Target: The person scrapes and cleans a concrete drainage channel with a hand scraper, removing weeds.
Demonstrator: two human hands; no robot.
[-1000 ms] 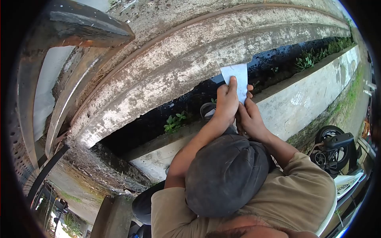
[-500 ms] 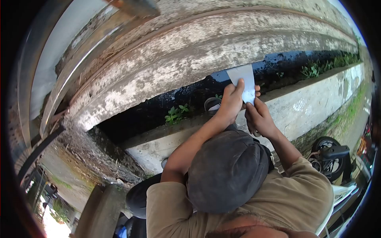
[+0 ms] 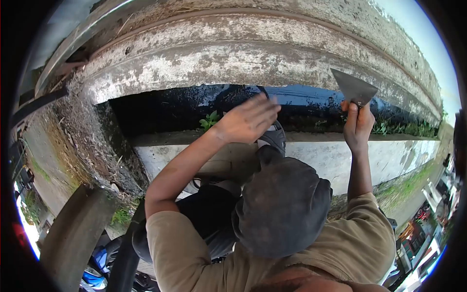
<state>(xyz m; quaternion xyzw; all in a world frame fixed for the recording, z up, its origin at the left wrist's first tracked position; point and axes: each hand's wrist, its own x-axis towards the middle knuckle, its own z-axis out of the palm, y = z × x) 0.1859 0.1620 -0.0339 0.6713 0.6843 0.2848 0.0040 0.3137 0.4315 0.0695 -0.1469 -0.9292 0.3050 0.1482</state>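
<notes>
I am holding a scraper point(image 3: 354, 87) tight in my right hand point(image 3: 358, 125). Its flat blade is pointing up, in front of the old grey wall point(image 3: 219, 68). My left hand point(image 3: 248, 119) is hanging open with the fingers out flat, holding nothing, in front of the dark ditch point(image 3: 160, 104). A little green plant point(image 3: 209, 120) is growing just beside that hand. My two hands are sitting well apart.
</notes>
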